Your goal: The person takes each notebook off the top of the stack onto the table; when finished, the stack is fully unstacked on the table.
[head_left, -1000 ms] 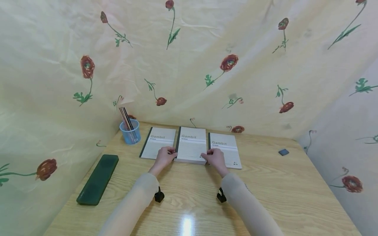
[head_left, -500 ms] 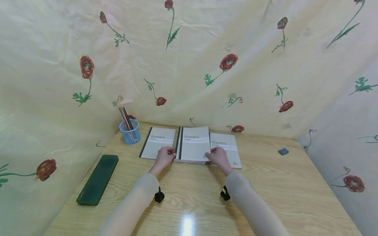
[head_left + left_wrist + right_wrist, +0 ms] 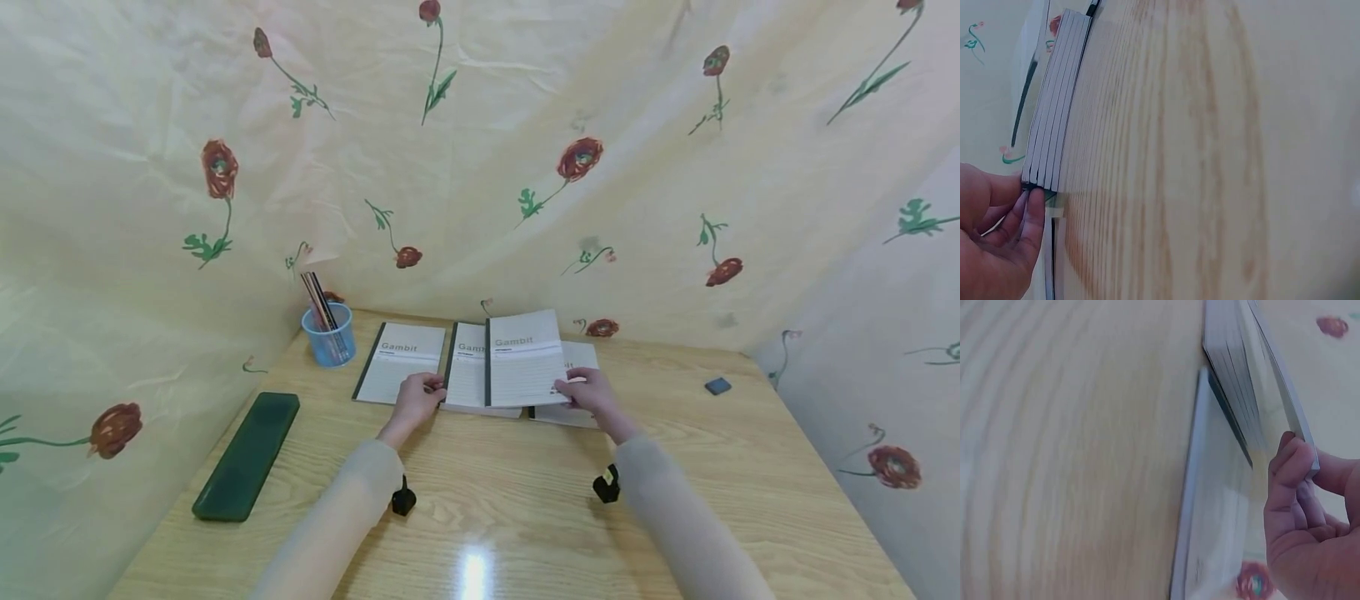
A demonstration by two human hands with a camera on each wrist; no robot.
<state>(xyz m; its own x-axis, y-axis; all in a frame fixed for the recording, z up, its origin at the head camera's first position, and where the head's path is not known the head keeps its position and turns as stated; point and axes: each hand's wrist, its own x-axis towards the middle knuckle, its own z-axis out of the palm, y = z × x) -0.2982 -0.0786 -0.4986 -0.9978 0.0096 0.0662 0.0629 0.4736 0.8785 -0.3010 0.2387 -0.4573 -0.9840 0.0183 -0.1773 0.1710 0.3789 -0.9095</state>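
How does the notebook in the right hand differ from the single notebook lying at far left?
The lifted notebook is pinched by the right hand and raised above the stack; the left notebook lies flat on the table, untouched. The lifted one partly hides a notebook beneath; the left one hides nothing. Both show grey Gambit covers with dark spines.

Along the far edge of the surface (image 3: 525, 517) lie notebooks (image 3: 401, 362) side by side, a pencil cup (image 3: 331, 334) at its far left corner, a case (image 3: 246, 455) along its left edge.
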